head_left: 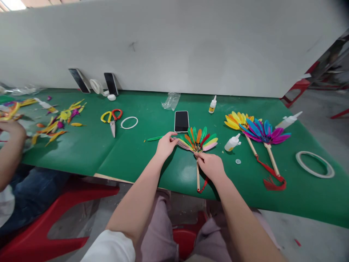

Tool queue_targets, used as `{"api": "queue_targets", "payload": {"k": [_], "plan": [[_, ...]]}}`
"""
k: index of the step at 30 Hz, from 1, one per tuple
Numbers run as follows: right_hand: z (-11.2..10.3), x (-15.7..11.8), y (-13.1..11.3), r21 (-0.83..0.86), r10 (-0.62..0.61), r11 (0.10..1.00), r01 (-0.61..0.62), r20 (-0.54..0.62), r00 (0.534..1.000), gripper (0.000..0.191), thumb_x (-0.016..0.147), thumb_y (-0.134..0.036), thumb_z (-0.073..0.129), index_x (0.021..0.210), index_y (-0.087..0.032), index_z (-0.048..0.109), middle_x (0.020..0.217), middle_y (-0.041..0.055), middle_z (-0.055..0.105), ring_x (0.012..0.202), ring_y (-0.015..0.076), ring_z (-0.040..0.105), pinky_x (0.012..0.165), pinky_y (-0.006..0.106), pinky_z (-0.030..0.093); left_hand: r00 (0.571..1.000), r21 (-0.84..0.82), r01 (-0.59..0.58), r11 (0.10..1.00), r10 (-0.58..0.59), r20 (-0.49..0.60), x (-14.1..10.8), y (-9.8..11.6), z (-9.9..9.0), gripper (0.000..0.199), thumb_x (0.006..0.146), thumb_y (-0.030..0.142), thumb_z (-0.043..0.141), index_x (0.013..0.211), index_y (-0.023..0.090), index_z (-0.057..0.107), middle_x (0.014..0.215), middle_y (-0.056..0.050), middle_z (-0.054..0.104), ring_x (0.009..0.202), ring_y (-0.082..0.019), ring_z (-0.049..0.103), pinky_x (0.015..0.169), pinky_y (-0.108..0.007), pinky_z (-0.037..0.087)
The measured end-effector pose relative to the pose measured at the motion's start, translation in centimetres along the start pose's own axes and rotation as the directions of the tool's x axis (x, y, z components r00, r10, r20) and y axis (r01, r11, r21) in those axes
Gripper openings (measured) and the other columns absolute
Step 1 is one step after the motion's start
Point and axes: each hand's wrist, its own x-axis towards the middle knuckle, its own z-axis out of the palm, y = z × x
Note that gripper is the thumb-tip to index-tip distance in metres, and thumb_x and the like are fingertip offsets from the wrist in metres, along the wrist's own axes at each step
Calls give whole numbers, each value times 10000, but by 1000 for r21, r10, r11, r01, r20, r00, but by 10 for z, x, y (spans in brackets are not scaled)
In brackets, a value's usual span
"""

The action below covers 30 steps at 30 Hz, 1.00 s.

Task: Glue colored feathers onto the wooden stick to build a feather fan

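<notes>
A feather fan [200, 140] is held over the middle part of the green tabletop [131, 153], near its front edge. The wooden handle [198, 174] is directed to this edge, and a red cord [203, 185] is attached at its lower end. Green, orange, red, yellow and pink feathers are spread toward the back edge. The handle is gripped by the right hand [211, 165] just below the feathers, with the fingers closed around its top. The outermost feathers on the left side are touched by the fingertips of the left hand [165, 146], which is bent; it cannot be told whether a feather is pinched there. Beside this hand, a loose green feather [155, 138] is seen.

Behind the fan, a phone [181, 122] is laid flat. A white glue bottle [232, 143] is placed to the right of the fan, and a small bottle [212, 105] is stood near the back edge. Toward the right edge, a yellow fan [236, 120] is partly covered by a blue and purple fan [267, 133]. A roll of tape [315, 174] is placed nearer to the front right corner. On the left part, scissors [112, 125] are laid beside a white ring [129, 123].
</notes>
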Motion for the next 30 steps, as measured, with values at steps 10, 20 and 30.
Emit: {"api": "queue_targets", "payload": {"k": [10,20,30], "plan": [[0,0,0,9,2,1000,-2,11,1000,294,784,-283,406,972,-342,624,809,-6,681,706,152,605,566,229,350,1000,2,6,1000,-6,-1,0,0,0,241,722,291,527,943,198,556,575,37,542,548,-109,502,552,-226,366],[1,1,1,27,4,1000,-4,3,1000,290,790,-294,402,973,-353,619,823,-17,680,718,151,606,583,230,362,1000,2,16,1000,-16,-5,0,2,-1,232,721,293,526,933,205,560,577,39,541,552,-109,506,543,-224,358],[0,1,0,22,7,1000,-7,12,1000,295,786,-284,402,974,-364,615,826,-28,678,732,159,608,594,236,376,1000,4,12,1000,-12,-2,0,0,0,236,724,295,521,940,205,556,580,38,544,554,-111,509,544,-225,360]]}}
